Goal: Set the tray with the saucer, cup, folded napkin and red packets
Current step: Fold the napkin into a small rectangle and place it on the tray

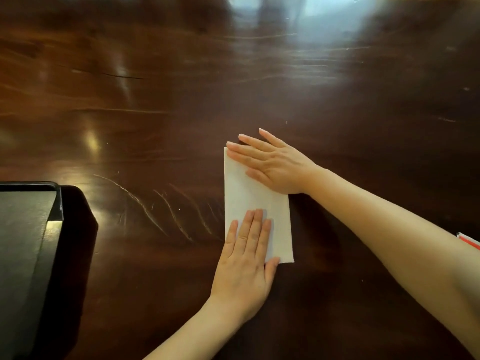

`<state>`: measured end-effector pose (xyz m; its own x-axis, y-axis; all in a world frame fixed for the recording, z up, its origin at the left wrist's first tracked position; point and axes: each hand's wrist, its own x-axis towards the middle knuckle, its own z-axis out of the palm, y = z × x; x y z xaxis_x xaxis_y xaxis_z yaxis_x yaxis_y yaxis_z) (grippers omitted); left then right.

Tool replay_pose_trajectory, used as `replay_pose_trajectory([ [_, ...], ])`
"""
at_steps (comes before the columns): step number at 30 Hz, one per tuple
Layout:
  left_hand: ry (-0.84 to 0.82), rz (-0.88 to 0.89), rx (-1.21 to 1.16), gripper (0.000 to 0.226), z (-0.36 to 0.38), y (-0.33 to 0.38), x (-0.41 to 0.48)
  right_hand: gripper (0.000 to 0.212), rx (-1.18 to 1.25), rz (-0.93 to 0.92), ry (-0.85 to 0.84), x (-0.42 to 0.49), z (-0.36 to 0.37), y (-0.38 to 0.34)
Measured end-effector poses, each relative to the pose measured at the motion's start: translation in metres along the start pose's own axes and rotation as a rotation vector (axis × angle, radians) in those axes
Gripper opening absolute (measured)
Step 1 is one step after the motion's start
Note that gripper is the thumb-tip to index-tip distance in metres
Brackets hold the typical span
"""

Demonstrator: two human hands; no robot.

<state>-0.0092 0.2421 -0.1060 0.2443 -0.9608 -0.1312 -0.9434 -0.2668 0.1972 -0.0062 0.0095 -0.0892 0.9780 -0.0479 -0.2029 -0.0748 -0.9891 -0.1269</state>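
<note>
The white folded napkin (255,203) lies flat on the dark wooden bench (181,100), as a tall rectangle in the middle right part. The left hand (245,258) presses its near end with straight fingers together, palm down, and the forearm comes from below. The right hand (270,162) lies flat across the far end, fingers spread and pointing left. Both hands are flat and grip nothing. A black tray (58,201) stands well apart at the left. A red packet (471,241) shows at the right edge.
</note>
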Motion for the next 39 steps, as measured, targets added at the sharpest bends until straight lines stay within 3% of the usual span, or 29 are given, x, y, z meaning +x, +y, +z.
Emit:
replay_pose_trajectory([
  [8,-0.027,0.007,-0.003,0.065,-0.003,-0.003,-0.002,0.05,0.114,0.189,0.038,0.014,-0.005,0.013],
  [11,-0.03,0.005,-0.008,0.068,-0.004,-0.005,-0.001,0.047,0.175,0.277,0.136,0.01,-0.008,0.008],
  [13,-0.038,0.007,-0.058,0.067,-0.011,-0.004,0.0,0.04,0.24,0.318,0.164,0.008,-0.019,0.004],
  [15,0.01,0.003,-0.235,0.06,-0.022,-0.003,0.001,0.037,0.275,0.377,0.085,0.009,-0.032,0.002],
  [18,0.171,-0.135,-0.559,0.052,-0.044,-0.017,0.019,0.039,0.348,0.5,-0.063,0.011,-0.049,0.009],
  [21,0.307,-0.474,-0.765,0.053,-0.066,-0.046,0.067,0.041,0.441,0.593,-0.214,0.012,-0.064,0.02],
  [24,0.118,-0.7,-1.007,0.07,-0.085,-0.067,0.112,0.035,0.471,0.612,-0.33,0.014,-0.07,0.022],
  [28,-0.106,-0.688,-1.102,0.082,-0.092,-0.078,0.138,0.028,0.408,0.592,-0.394,0.011,-0.068,0.016],
  [30,-0.211,-0.648,-1.055,0.072,-0.096,-0.084,0.144,0.017,0.473,0.586,-0.363,0.003,-0.069,0.017],
  [35,-0.369,-0.439,-0.988,0.015,-0.114,-0.087,0.147,0.014,0.765,0.621,-0.271,-0.016,-0.072,0.021],
  [39,-0.432,-0.343,-1.008,0.006,-0.136,-0.084,0.148,0.02,0.818,0.594,-0.256,-0.028,-0.089,0.022],
])
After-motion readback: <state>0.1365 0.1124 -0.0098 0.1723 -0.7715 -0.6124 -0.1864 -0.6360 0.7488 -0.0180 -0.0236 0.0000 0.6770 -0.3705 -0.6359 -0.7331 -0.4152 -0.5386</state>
